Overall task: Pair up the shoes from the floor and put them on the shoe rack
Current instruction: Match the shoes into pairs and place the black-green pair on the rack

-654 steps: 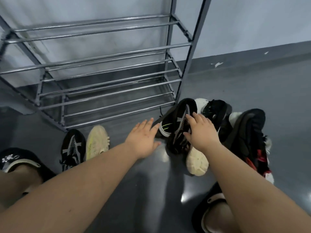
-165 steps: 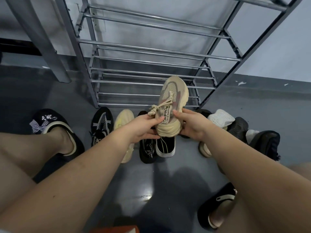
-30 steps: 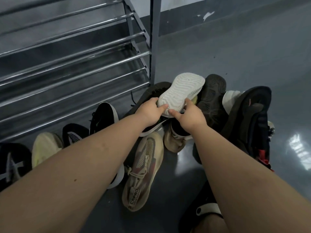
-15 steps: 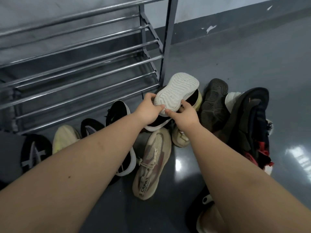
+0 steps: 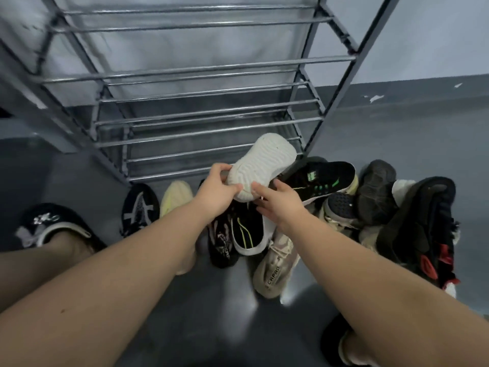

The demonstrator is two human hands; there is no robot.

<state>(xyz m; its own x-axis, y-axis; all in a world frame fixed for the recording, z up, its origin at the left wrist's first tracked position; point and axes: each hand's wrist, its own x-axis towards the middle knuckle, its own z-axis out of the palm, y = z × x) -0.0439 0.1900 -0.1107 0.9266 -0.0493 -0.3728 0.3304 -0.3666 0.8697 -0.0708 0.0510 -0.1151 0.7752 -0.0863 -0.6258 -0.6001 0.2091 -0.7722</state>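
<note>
My left hand grips the heel of a shoe turned sole up, its pale ribbed sole raised off the floor in front of the metal shoe rack. My right hand touches the same heel from the right, fingers partly spread. Under my hands lie a black shoe with yellow lines and a beige laced shoe. A black shoe with green marks lies just to the right. The rack's bars hold no shoes.
A black-and-white shoe and a pale yellow shoe stand at the rack's foot on the left. More dark shoes and a black-and-red one are heaped at the right. My slippered feet rest on the grey floor.
Both hands have lifted the sole-up shoe off the pile and brought it left, toward the rack. The black shoe with green marks under it is now uncovered. My view has tilted up.
</note>
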